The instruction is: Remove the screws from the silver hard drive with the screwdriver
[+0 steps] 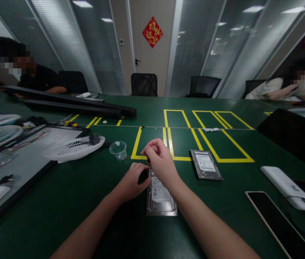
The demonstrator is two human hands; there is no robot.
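Note:
A silver hard drive (162, 205) with a white label lies flat on the green table in front of me. My left hand (133, 182) is curled at its upper left side, thumb on the drive's edge and index finger by the corner. Over the drive's far end, my right hand (160, 158) pinches a small screwdriver (148, 160) with a red and black handle, pointing down toward that corner. My fingers cover most of the screwdriver and hide its tip. A second hard drive (205, 164) rests to the right, touched by neither hand.
A clear plastic cup (118, 150) holding small bits stands left of my hands, near a white fan grille (74, 148). Yellow tape (182, 158) marks rectangles beyond. On the right lie a phone (273, 219) and a white power bank (290, 187). Two people sit across the table.

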